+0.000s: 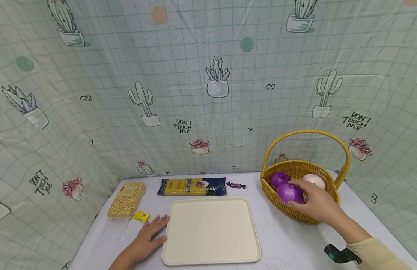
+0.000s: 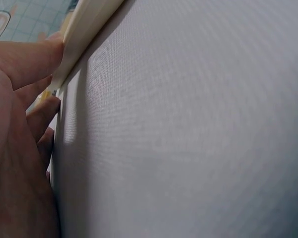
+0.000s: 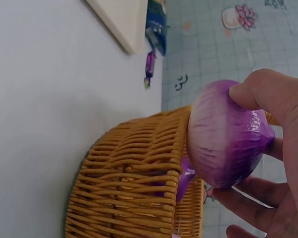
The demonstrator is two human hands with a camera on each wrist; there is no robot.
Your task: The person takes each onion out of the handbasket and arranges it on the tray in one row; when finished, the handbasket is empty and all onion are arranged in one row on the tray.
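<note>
In the head view my right hand [image 1: 315,200] reaches over the wicker basket [image 1: 289,216] and grips a purple onion [image 1: 289,194]. The right wrist view shows this onion [image 3: 227,134] between thumb and fingers, at the height of the basket's rim. Behind it in the basket lie a second purple onion [image 1: 279,179] and a pale pink round one [image 1: 314,180]. My left hand [image 1: 145,240] lies on the table with fingers spread, its fingertips at the left edge of the cream tray [image 1: 210,232]. In the left wrist view the thumb touches the tray's side [image 2: 84,34].
Behind the tray lies a yellow and blue pasta packet [image 1: 193,186], with a purple-wrapped candy [image 1: 237,185] to its right. A bag of corn kernels [image 1: 127,200] and a small yellow packet [image 1: 141,216] lie at the left. The basket's tall handle [image 1: 307,131] arches above it.
</note>
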